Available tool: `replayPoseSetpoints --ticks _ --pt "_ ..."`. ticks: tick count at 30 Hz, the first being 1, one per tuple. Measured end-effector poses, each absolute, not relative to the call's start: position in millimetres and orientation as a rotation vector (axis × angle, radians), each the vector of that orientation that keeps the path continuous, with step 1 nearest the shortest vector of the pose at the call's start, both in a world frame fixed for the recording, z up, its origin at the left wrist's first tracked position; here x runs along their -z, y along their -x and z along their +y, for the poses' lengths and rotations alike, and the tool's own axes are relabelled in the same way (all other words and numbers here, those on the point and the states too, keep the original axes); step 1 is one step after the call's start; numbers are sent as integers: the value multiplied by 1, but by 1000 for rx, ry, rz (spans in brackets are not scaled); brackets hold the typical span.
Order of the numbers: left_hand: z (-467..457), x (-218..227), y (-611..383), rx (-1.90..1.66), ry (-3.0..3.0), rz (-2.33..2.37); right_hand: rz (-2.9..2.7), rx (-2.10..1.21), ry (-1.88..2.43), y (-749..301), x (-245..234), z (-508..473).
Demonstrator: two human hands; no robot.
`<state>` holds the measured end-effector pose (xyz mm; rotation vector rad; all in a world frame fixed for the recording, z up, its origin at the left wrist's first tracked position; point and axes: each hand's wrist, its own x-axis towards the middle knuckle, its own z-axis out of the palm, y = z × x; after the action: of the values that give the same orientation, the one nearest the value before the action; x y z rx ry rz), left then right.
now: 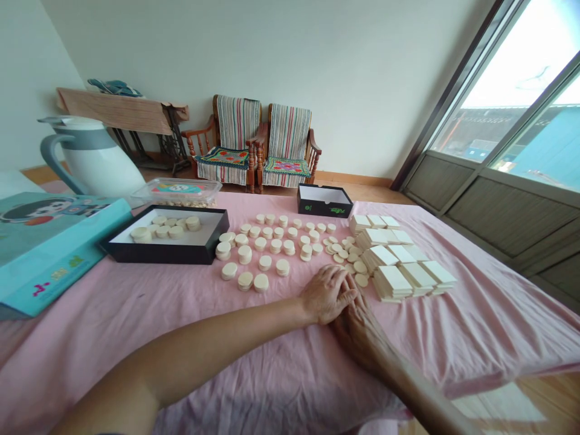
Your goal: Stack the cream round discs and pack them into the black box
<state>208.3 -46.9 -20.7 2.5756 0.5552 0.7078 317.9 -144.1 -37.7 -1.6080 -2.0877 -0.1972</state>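
Discs, loose and overlapping, lie right of centre, just past the fingertips, between small disc stacks mid-frame and tile stacks at right. More discs sit in the black tray, left of frame.

Risks, as judged: a sideways push of the loose discs could nudge the nearest tile stacks out of line. Left forearm passes just below the front disc stacks; lifting or swinging it up-frame might topple one. Worktop cloth is wrinkled; a tug could tip the taller piles.

Pose: left forearm slants in from lower left, right from lower right. Left hand lies over right hand, left thumb across it, fingers bunched up-frame. Grip: hands pressed together; cannot tell whether either holds a disc, since the fingers hide it.
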Motion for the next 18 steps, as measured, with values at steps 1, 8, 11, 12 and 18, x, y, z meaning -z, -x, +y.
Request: replayPoseSetpoints --ticks 1,8,11,12,18 --pt "-49 20 -202 -700 -2563 586 -2097 199 1587 -315 38 -143" --pt "-58 11 -171 -603 -2501 782 -2142 176 1562 -304 48 -131" --pt "-58 8 -159 -573 -2477 832 -2128 145 1564 -301 50 -128" --pt "-59 7 -156 -562 -2467 845 -2132 142 1559 -299 50 -127" --pt "-63 -2 -131 -525 -2475 869 -2218 101 1542 -285 49 -117"
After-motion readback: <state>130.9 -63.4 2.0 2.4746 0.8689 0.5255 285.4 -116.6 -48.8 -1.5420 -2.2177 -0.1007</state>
